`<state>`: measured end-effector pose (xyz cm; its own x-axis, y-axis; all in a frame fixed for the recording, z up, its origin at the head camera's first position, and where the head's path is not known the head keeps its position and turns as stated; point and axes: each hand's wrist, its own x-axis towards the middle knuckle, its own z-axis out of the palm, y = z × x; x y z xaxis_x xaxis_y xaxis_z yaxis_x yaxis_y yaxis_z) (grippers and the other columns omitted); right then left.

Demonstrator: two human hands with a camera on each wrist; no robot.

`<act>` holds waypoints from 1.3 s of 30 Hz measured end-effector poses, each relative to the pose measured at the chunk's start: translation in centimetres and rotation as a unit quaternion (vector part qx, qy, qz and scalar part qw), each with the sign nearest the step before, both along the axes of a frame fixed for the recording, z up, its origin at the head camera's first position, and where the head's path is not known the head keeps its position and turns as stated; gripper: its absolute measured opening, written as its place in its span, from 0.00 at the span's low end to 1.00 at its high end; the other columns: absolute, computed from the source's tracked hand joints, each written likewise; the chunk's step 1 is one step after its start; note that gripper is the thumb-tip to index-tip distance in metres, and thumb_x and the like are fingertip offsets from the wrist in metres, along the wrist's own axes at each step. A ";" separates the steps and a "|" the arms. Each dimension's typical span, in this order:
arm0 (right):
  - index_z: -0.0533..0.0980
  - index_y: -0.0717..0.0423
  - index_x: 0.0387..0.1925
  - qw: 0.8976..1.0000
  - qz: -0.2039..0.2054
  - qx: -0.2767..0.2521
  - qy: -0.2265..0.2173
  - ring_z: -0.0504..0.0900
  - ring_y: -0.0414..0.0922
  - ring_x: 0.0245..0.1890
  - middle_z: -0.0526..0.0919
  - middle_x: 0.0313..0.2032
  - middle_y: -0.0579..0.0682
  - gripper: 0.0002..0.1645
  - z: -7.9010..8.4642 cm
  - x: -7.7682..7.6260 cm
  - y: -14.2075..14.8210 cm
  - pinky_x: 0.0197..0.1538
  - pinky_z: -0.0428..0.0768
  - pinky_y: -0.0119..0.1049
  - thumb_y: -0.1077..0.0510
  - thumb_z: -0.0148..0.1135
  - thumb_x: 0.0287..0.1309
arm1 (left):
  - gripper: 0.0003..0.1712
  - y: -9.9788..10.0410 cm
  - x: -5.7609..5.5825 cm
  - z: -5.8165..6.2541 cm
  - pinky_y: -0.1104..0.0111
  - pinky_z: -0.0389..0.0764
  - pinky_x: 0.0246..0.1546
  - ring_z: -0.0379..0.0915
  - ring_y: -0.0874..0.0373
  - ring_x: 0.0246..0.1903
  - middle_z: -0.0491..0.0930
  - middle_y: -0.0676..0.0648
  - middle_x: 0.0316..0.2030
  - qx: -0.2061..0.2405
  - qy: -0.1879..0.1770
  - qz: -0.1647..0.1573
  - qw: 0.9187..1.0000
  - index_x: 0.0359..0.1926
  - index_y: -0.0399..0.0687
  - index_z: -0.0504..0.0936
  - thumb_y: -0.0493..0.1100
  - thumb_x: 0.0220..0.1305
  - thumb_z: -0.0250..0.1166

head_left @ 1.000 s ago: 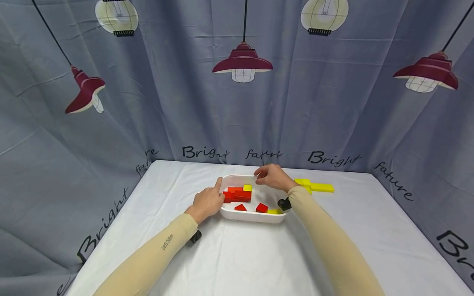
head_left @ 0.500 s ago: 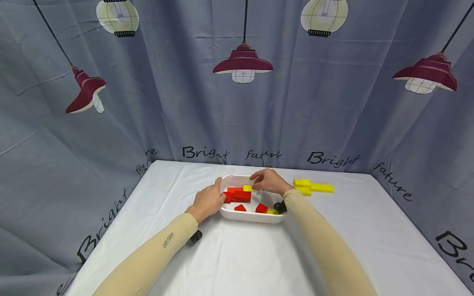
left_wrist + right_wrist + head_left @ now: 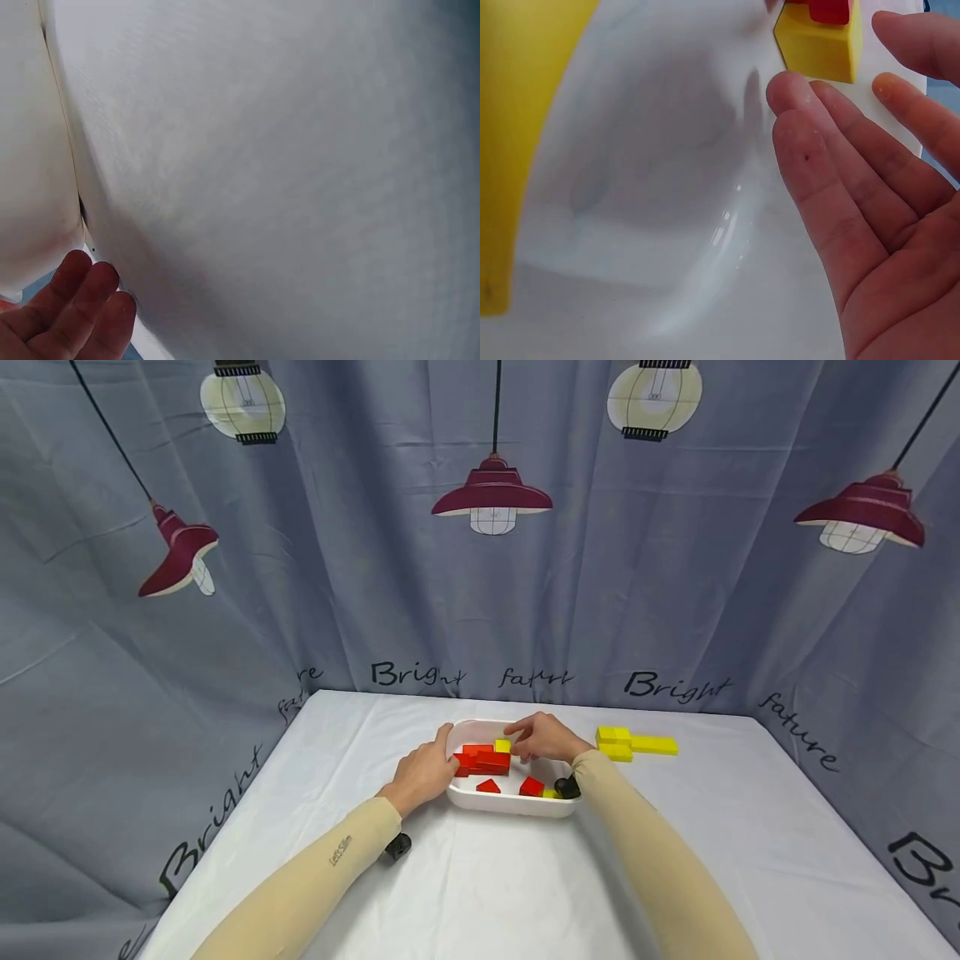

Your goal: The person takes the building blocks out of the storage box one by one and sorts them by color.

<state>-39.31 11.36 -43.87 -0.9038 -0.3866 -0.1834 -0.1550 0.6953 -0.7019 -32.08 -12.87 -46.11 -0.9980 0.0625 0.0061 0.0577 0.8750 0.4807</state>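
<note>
In the head view a white plastic tray [image 3: 512, 806] holds several red blocks [image 3: 492, 763] in a heap at its left. A yellow block [image 3: 502, 746] lies behind them. My left hand [image 3: 422, 777] grips the tray's left rim, thumb on the inner side; its other fingertips [image 3: 94, 281] lie along the outer wall. My right hand [image 3: 550, 740] hovers over the tray's back right part with bent fingers and nothing between them. From the right wrist, the yellow block [image 3: 817, 46], partly covered by red, shows just beyond the fingertips, seemingly apart from them.
A red wedge-shaped block [image 3: 488, 786], another red block [image 3: 532, 787] and a yellow block [image 3: 551, 793] lie along the tray's front. Several yellow blocks [image 3: 615, 743] lie on the white-covered table [image 3: 480, 885] right of the tray. A printed curtain [image 3: 480, 602] hangs behind.
My right hand has moved left and down, from above the tray's back rim to beside the yellow block. The left hand stays on the rim. The head view has tilted slightly up.
</note>
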 end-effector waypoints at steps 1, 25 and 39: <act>0.81 0.50 0.58 1.000 0.000 0.001 -0.003 0.85 0.50 0.33 0.87 0.37 0.52 0.24 -0.1 0.0 0.0 0.44 0.84 0.40 0.59 0.67 0.60 | 0.39 0.0 0.0 -0.1 0.56 0.78 0.42 0.77 0.53 0.36 0.80 0.43 0.58 0.000 -0.003 0.000 1.000 0.78 0.54 0.54 0.48 0.68 0.56; 0.84 0.51 0.50 1.000 0.007 0.021 0.011 0.83 0.47 0.28 0.86 0.36 0.50 0.17 -0.9 -0.7 0.3 0.35 0.81 0.34 0.57 0.71 0.59 | 0.39 -0.1 0.0 0.2 0.60 0.74 0.32 0.75 0.53 0.27 0.84 0.42 0.44 -0.012 -0.008 -0.014 1.000 0.78 0.52 0.52 0.47 0.69 0.54; 0.83 0.57 0.45 0.997 0.030 0.065 0.035 0.82 0.44 0.27 0.85 0.33 0.49 0.13 -0.8 -0.6 -0.2 0.34 0.81 0.34 0.58 0.69 0.57 | 0.39 0.0 0.0 0.2 0.62 0.73 0.29 0.74 0.53 0.25 0.83 0.45 0.38 -0.012 -0.017 -0.015 1.000 0.79 0.52 0.51 0.47 0.69 0.53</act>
<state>-39.95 11.15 -44.62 -0.8925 -0.4169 -0.1720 -0.2442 0.7673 -0.5930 -32.12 -12.90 -45.90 -0.9953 0.0922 -0.0302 0.0679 0.8848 0.4611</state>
